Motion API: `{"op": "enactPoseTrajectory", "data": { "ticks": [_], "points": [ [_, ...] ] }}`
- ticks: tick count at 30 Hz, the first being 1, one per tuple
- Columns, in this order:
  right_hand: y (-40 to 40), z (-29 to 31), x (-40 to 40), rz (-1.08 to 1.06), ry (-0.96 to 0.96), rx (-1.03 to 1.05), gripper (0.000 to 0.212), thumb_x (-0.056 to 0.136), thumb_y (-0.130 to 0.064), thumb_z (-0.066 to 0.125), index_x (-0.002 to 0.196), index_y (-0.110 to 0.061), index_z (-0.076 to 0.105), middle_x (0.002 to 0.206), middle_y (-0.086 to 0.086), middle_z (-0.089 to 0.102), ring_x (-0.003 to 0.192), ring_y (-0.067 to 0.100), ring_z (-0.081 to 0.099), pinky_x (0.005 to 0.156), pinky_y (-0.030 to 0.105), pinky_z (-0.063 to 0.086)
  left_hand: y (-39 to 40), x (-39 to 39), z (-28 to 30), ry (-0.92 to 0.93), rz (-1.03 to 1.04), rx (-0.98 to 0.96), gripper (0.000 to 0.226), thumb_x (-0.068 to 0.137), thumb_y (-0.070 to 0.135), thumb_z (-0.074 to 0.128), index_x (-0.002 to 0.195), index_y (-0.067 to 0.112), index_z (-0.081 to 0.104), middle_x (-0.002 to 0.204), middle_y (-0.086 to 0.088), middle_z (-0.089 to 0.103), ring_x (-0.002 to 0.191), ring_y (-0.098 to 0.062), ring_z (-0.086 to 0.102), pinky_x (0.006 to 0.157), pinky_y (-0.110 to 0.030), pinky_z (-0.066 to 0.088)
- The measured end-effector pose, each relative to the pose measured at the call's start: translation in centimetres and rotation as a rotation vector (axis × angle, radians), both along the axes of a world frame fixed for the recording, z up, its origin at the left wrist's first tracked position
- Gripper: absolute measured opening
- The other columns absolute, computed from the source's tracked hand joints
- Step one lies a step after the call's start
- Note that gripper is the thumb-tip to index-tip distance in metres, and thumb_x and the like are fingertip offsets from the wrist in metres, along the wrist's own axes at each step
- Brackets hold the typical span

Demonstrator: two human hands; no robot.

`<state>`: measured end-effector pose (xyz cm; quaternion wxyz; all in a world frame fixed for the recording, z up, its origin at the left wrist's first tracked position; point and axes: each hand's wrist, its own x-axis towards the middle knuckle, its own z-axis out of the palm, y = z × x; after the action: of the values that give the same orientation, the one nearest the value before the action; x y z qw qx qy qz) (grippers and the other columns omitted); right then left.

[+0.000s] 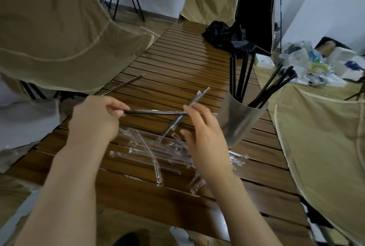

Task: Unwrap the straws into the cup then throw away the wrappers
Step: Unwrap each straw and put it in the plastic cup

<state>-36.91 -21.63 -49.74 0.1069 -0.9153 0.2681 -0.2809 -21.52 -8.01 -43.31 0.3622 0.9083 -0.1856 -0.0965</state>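
Both hands are above a slatted wooden table [177,64] and they hold one black straw [154,113] between them, almost horizontal. The left hand [94,119] has its fingers curled and pinches the left end of this straw together with a bit of clear wrapper. The right hand [205,137] pinches the other end between the thumb and the first fingers, while its other fingers are loosely spread. The straw is in the air over the table, just left of the cup and not inside it. Under it lies a second straw still in its wrapper [185,111], placed diagonally on the slats, and the held straw crosses over it. A third wrapped straw [122,85] lies farther away on the left part of the table, well apart from the hands. The translucent plastic cup [240,119] stands near the right edge of the table, just beside the right hand, and several black straws [241,80] already stand in it, leaning to different sides. A pile of empty clear wrappers [154,151] lies on the table below the hands, partly hidden by the right wrist. At the far end of the table there is a crumpled black bag [227,34]. Beige fabric chairs [49,28] stand around the table.
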Motion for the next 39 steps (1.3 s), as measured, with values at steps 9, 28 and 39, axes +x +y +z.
{"op": "enactPoseTrajectory", "data": {
  "ticks": [9, 28, 39],
  "points": [
    [0.6, -0.3, 0.4, 0.003, -0.047, 0.048, 0.039, 0.088, -0.023, 0.064, 0.122, -0.019, 0.046, 0.121, -0.003, 0.047, 0.105, 0.01, 0.052, 0.083, 0.027, 0.053, 1.0, 1.2, 0.6, 0.093, -0.034, -0.022, 0.022, 0.099, 0.008, 0.051, 0.107, 0.018, 0.069, 0.113, -0.005, 0.067, 0.096, -0.011, 0.049, 0.083, -0.029, 0.033],
    [1.0, 0.5, 0.3, 0.301, -0.011, 0.271, 0.016, 0.091, -0.024, 0.061, 0.106, -0.024, 0.066, 0.097, -0.015, 0.063, 0.088, -0.002, 0.057, 0.077, 0.016, 0.049, 0.2, -0.5, 0.5, -0.186, -0.472, 0.253, 0.003, 0.086, 0.043, 0.067, 0.083, 0.043, 0.067, 0.096, 0.021, 0.065, 0.103, -0.007, 0.057, 0.102, -0.041, 0.039],
    [0.4, 0.5, 0.2, 0.124, -0.184, 0.307, 0.015, 0.086, -0.003, 0.064, 0.082, -0.018, 0.067, 0.077, -0.009, 0.064, 0.073, 0.001, 0.059, 0.063, 0.015, 0.048, -3.2, -2.1, -2.2, -0.17, -0.57, 0.069, 0.006, 0.088, 0.033, 0.069, 0.087, 0.038, 0.069, 0.083, 0.018, 0.066, 0.079, 0.004, 0.059, 0.081, -0.024, 0.051]
  ]
}}
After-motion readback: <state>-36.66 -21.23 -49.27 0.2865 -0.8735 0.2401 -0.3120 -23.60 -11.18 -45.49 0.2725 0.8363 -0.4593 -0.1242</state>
